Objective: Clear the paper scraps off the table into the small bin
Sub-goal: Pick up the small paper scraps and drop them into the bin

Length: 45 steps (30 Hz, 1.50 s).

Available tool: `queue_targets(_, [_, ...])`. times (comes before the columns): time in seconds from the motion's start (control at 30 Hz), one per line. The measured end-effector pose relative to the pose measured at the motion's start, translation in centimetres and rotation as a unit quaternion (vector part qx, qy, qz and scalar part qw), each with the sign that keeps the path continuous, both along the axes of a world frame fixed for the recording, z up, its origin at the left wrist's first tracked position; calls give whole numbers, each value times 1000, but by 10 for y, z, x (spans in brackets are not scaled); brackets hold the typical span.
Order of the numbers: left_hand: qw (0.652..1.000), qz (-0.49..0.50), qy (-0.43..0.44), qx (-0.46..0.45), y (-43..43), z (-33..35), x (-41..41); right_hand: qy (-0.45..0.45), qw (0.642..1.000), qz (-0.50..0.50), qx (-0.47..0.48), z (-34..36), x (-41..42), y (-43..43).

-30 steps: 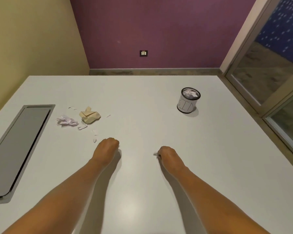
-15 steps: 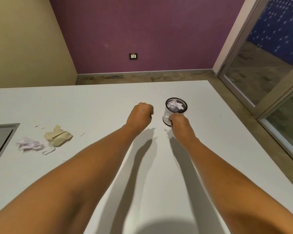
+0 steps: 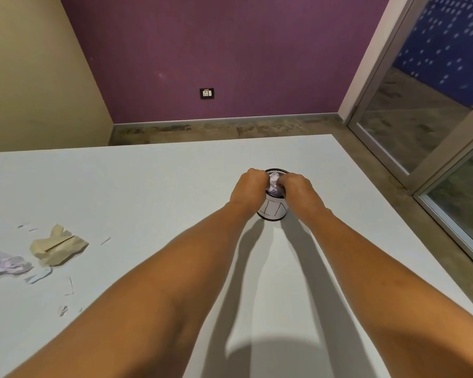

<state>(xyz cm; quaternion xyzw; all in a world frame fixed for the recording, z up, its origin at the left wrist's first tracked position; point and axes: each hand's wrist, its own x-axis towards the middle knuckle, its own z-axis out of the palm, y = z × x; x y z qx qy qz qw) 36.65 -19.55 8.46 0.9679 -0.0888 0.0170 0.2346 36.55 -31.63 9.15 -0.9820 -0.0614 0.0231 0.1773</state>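
Bright, even indoor light, soft forward-cast shadows on the table (image 3: 148, 186), wide-angle bowing at edges, mild softness.

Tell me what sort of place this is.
Probably a small office or meeting room: a large white table, a black wall socket on the purple wall, and a metal-framed glass door on the right.
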Motion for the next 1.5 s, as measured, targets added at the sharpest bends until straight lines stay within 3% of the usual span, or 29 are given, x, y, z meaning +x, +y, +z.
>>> queue_targets(0.2, [1000,-16,-16,-7,-4,0,8,13,996,-26,87,-10,6,-8])
queue_targets(0.47, [998,-35,-10,-51,-11,0,13,-35,999,15,-35,-12,11,-12])
queue_targets(0.67, [995,-56,-7,-84,-9,0,7,-83,995,49,-23,-9,5,-17])
queue_targets(1.03, [994,-53,-41,-86,19,1,-20,-119,993,13,19,-8,-21,-18])
queue_targets(1.3, [996,50,-35,-66,109,-27,-100,-104,994,-7,33,-23,-76,11])
queue_targets(1.5, [983,151,-47,-91,154,-55,-182,-73,995,64,21,-50,-132,61])
